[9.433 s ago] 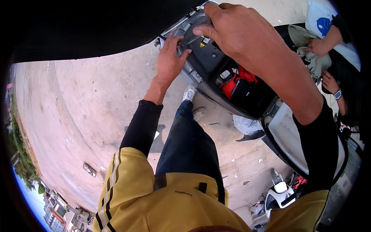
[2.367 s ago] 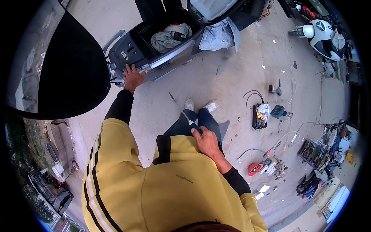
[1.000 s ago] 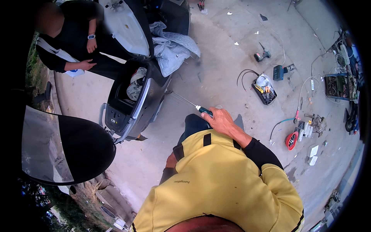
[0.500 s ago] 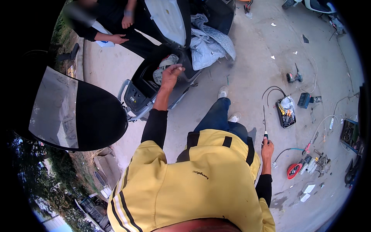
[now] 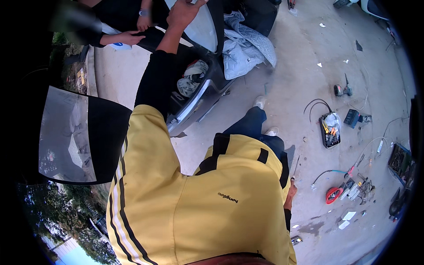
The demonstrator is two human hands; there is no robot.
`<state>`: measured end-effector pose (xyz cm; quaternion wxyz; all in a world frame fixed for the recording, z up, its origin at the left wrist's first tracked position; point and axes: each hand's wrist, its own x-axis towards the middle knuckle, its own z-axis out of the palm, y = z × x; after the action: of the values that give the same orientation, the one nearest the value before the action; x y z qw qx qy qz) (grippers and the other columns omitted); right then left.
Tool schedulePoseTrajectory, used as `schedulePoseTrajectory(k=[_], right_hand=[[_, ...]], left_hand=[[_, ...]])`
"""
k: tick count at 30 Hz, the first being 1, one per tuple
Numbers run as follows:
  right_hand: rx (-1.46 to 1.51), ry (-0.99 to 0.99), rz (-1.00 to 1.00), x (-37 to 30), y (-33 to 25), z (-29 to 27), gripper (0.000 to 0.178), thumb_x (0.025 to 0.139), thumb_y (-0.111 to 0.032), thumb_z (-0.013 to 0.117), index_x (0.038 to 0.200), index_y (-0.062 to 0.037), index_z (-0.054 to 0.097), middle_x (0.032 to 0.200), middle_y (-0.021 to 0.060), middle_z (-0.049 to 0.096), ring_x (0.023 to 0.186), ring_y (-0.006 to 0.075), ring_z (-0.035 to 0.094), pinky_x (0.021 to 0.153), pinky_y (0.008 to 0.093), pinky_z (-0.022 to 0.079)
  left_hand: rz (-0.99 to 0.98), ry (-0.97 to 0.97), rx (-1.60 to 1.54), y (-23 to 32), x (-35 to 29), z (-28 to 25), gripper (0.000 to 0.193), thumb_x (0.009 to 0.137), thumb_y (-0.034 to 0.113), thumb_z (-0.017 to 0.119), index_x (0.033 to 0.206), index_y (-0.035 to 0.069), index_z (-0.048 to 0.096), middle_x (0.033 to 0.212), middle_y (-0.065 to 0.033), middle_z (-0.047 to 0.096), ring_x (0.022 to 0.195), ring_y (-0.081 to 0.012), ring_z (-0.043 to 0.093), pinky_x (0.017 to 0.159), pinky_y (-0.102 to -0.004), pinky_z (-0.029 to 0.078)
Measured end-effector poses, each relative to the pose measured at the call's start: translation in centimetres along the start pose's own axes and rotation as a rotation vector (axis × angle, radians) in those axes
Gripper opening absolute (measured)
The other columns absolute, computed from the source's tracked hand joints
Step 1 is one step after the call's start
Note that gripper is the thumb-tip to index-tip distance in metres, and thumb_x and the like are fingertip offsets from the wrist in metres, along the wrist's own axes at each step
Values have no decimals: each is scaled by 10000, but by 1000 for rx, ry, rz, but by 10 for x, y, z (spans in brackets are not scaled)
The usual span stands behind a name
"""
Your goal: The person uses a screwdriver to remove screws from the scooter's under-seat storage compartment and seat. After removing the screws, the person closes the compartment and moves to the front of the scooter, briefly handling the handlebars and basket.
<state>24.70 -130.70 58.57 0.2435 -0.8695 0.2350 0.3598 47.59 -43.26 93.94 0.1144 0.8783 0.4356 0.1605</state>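
Observation:
My left hand point(image 5: 182, 17) is raised at the top edge, in front of the pale underside of a scooter's lifted seat point(image 5: 199, 32). Its fingers are curled and partly cut off by the picture's edge, so whatever they hold is hidden. Below the seat, the open storage well point(image 5: 176, 99) holds a crumpled grey-and-white cloth point(image 5: 193, 79). Down at my right side, my right hand point(image 5: 291, 192) is closed round the handle of a long thin screwdriver point(image 5: 297, 167), its shaft pointing away from me.
Another person's hands point(image 5: 128, 38) rest beyond the scooter at the left. A silvery quilted cover point(image 5: 242, 55) hangs from the scooter. On the ground at right lie a drill point(image 5: 343, 90), a toolbox point(image 5: 330, 130), a battery-like block point(image 5: 352, 118), a red bowl point(image 5: 334, 194) and cables.
My left hand has moved up and away from above the storage well to the raised seat. My right hand, with the screwdriver, has drawn back toward my side.

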Motion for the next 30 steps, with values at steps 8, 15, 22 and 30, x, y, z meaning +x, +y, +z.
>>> schedulePoseTrajectory(k=[8,15,22,30], right_hand=[[344,-25,-71,32,-196,-9,534,1045,-515,584,842,-26,654,585,-13,492,469,95,429,442,286,318],[279,-21,-136,49,-173,6,517,1045,-495,590,836,-26,647,585,-19,486,462,92,420,424,296,310],[236,-32,-15,67,-120,-7,540,1028,-518,607,820,-21,645,567,-8,490,438,97,423,406,299,293],[174,-153,-124,85,-157,-41,507,1018,-481,633,815,-17,636,570,6,509,450,118,461,423,310,341]], left_hand=[[91,127,148,26,51,61,500,894,538,715,1049,63,691,989,-179,762,982,-414,717,868,-526,538],[58,141,202,42,50,64,462,888,422,747,1133,39,663,978,-175,768,970,-362,734,881,-494,548],[-108,275,-146,-29,-39,29,284,905,309,756,992,47,690,828,-75,730,789,-252,719,786,-415,546],[-223,589,-535,-114,-167,6,149,967,111,707,1018,1,621,852,-46,652,691,-110,613,647,-256,505]])
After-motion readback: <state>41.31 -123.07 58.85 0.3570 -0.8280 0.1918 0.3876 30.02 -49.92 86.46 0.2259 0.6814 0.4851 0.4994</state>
